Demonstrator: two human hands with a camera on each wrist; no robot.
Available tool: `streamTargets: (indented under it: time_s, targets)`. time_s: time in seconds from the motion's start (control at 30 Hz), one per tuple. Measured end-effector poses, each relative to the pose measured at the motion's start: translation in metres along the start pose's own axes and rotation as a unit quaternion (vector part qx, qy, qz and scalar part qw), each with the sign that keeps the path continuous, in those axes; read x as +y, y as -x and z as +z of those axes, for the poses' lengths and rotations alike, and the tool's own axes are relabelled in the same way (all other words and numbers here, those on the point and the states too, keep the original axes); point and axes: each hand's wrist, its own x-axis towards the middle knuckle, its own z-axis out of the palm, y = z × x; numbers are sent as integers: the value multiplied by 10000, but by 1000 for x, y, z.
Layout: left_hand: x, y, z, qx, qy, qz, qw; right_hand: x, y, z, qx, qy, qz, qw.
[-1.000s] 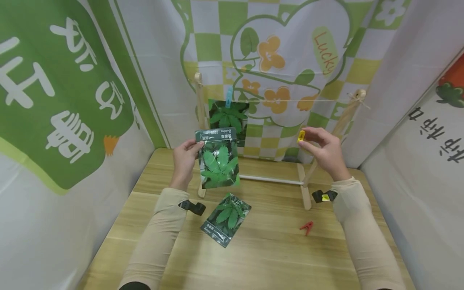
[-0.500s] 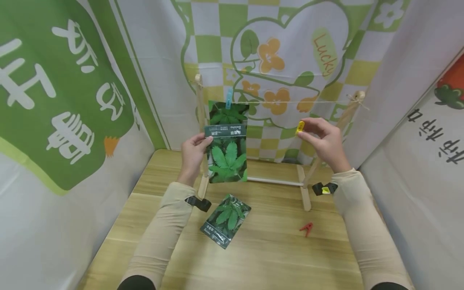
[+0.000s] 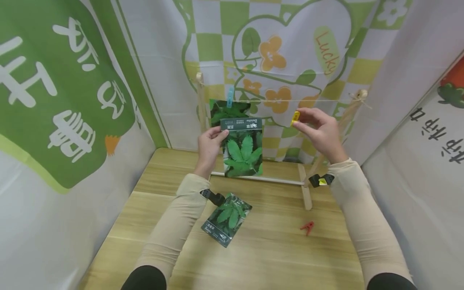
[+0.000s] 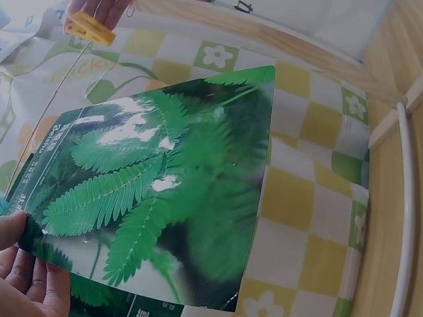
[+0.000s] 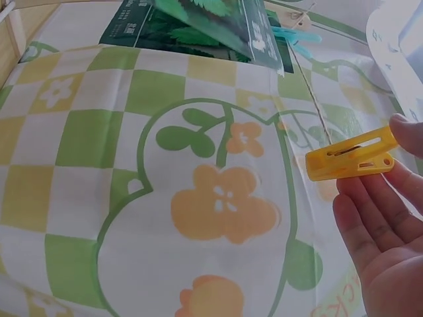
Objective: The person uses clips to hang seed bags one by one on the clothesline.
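Note:
A green seed packet with a fern-like leaf picture (image 3: 243, 151) is pinched at its upper left corner by my left hand (image 3: 209, 147). It overlaps a second packet (image 3: 221, 109) that hangs behind it from a string (image 3: 308, 100), held by a light blue clothespin (image 3: 230, 98). My right hand (image 3: 322, 133) pinches a yellow clothespin (image 3: 295, 119) between thumb and fingers, just below the string and to the right of the packet. In the right wrist view the yellow clothespin (image 5: 350, 155) has its handles between thumb and fingers.
A third packet (image 3: 227, 219) lies tilted on the wooden table (image 3: 275, 257). To its right lies a red clothespin (image 3: 307, 228). Wooden posts (image 3: 201, 100) carry the string, joined low down by a white rod (image 3: 275, 180). Printed cloth hangs behind and at both sides.
My left hand has carried its packet rightward and slightly up, so it now covers less of the hanging one. My right hand has risen a little leftward with the yellow clothespin.

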Motion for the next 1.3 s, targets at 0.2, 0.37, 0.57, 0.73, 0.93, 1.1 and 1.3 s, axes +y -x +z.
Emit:
streamTargets:
  time_s: [0.2, 0.37, 0.57, 0.73, 0.93, 1.1, 1.3]
  targets:
    - [1, -3, 11, -150, -208, 83, 9996, -4, -8, 5, 35, -6, 81, 10000]
    - [1, -4, 20, -237, -285, 103, 9993, -7, -18, 8, 56, 47, 16, 10000]
    - [1, -8, 29, -462, -419, 117, 9980, -12, -30, 11, 115, 100, -12, 9999]
    - [3, -11, 37, -600, -565, 284, 9962, -15, -42, 13, 104, 245, 45, 9996]
    - [2, -10, 48, -717, -508, 198, 9959, -17, -55, 16, 154, 775, -95, 9968]
    - [4, -11, 60, -874, -393, 155, 9953, -16, -64, 22, 356, 1013, -334, 9937]
    - [9, -14, 69, -797, -503, 278, 9952, -16, -75, 32, 747, 1008, -749, 9893]
